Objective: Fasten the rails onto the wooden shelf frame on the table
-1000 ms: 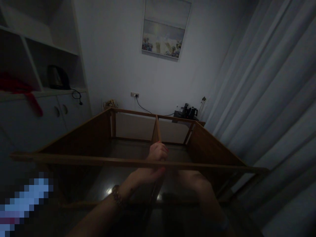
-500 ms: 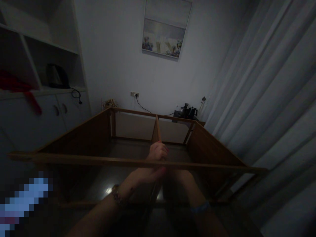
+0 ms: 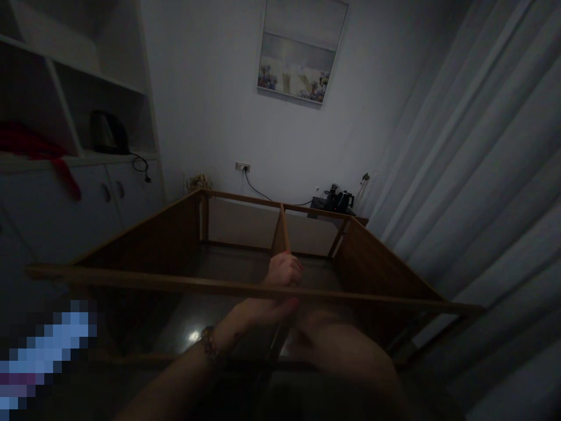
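A large wooden cabinet frame [image 3: 175,283] stands before me, with side panels and a low back. Down its middle runs a thin wooden divider [image 3: 283,228]. My left hand [image 3: 284,270], a beaded bracelet at the wrist, reaches under the near rail with its fingers wrapped over the divider's near part. My right hand [image 3: 318,336] is smeared by motion, below the near rail and just right of the divider. Its fingers cannot be made out, nor whether it touches anything.
White shelving at the left holds a kettle [image 3: 108,132] and red cloth [image 3: 30,140]. A grey curtain [image 3: 482,175] hangs close along the right. Behind the frame, a small dark table [image 3: 318,203] carries black appliances. A cord runs from the wall socket [image 3: 242,166].
My right hand has drawn back and down from beneath the near rail. My left hand keeps its hold on the divider. The whole view has shifted slightly.
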`<state>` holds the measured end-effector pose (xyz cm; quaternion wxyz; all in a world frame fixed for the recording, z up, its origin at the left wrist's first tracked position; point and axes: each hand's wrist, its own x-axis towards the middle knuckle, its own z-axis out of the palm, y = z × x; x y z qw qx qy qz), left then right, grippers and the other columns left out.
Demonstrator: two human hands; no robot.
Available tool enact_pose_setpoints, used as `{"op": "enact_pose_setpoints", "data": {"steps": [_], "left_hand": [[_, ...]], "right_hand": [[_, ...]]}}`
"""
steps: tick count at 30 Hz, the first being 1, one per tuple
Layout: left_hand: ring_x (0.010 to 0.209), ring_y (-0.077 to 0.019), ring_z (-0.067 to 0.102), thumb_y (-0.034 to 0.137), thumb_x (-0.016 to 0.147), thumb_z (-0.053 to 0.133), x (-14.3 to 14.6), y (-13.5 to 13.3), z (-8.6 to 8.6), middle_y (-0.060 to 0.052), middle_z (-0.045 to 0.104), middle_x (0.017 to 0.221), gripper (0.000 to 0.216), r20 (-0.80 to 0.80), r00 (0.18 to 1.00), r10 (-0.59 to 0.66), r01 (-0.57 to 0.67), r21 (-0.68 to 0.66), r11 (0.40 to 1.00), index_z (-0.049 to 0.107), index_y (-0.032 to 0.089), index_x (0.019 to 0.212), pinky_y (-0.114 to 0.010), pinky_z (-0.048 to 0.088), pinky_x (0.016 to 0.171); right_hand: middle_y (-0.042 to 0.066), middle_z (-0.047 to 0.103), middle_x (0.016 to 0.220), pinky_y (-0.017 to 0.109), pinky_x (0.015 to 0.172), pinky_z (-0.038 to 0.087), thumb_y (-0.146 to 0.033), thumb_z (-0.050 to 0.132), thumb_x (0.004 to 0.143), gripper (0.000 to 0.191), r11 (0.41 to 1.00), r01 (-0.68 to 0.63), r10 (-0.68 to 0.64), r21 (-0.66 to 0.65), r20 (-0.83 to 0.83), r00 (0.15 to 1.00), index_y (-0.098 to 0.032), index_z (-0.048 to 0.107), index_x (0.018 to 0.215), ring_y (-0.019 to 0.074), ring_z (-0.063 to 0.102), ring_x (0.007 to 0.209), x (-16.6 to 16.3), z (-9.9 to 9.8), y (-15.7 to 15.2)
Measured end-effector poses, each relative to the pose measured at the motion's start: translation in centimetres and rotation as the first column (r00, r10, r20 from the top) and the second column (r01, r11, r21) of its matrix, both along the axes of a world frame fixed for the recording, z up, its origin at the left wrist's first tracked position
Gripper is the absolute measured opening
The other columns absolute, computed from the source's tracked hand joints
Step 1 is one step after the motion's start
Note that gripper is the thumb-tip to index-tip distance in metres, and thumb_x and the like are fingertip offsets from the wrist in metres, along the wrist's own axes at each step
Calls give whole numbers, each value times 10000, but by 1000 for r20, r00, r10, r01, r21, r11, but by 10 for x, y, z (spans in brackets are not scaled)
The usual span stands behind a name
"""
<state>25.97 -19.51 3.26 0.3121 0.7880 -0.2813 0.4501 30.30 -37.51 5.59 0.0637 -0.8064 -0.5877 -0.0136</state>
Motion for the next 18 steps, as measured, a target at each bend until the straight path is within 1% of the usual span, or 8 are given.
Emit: {"op": "enact_pose_setpoints", "data": {"steps": [1,2,4,6,8,10,15,18], "left_hand": [[923,-226,504,598,986,254,0,0,0,-30,498,887,402,6,1000,0,0,-4,1000,403,234,899,-453,381,948],[922,-224,503,600,987,253,0,0,1,-29,498,889,405,5,1000,3,-3,-7,1000,402,235,895,-447,386,940],[930,-219,506,599,993,239,0,0,0,-29,500,902,411,-7,1000,12,-12,-8,1000,399,234,892,-438,391,935],[944,-220,510,595,995,234,2,1,-2,-33,508,918,412,10,1000,14,-14,2,1000,407,232,906,-442,387,944],[957,-226,512,610,984,245,4,3,-5,-39,517,928,424,48,999,9,-9,7,1000,424,230,927,-450,381,953],[965,-233,512,633,973,244,6,4,-8,-46,527,946,450,59,998,10,-10,8,1000,440,229,946,-457,381,955],[952,-230,515,662,966,238,10,4,-12,-40,534,944,473,78,997,29,-29,6,1000,442,235,947,-439,390,932],[954,-228,512,688,951,268,13,4,-15,-34,537,942,492,91,996,14,-11,-26,1000,455,234,937,-438,374,948]], "right_hand": [[-44,704,667,232,452,365,-275,724,839,124,998,-60,60,-17,-9,998,-216,658,752,119,624,525,-11,8,-7],[-43,713,696,248,465,371,-291,742,823,122,990,-140,139,33,39,990,-225,652,773,133,635,547,-22,16,-13],[-25,696,705,274,526,419,-319,678,880,164,930,-262,212,258,208,955,-216,612,770,148,641,596,-35,33,-24],[-19,666,708,275,598,444,-245,578,953,129,827,-292,137,481,332,933,-213,598,829,137,619,631,-39,48,-30],[-2,672,788,272,687,455,-178,560,965,62,746,-283,30,603,393,919,-202,613,943,137,614,706,-33,57,-30],[18,677,874,276,745,455,-166,567,964,86,726,-279,-4,629,409,912,-191,622,1025,145,610,776,-24,60,-25],[7,658,862,303,695,418,-230,504,1004,170,781,-335,71,527,458,886,-219,668,1049,156,566,756,-9,53,-9],[-13,656,833,309,669,385,-234,537,992,178,785,-390,107,482,515,851,-263,694,1070,151,537,731,-6,52,-5]]}}
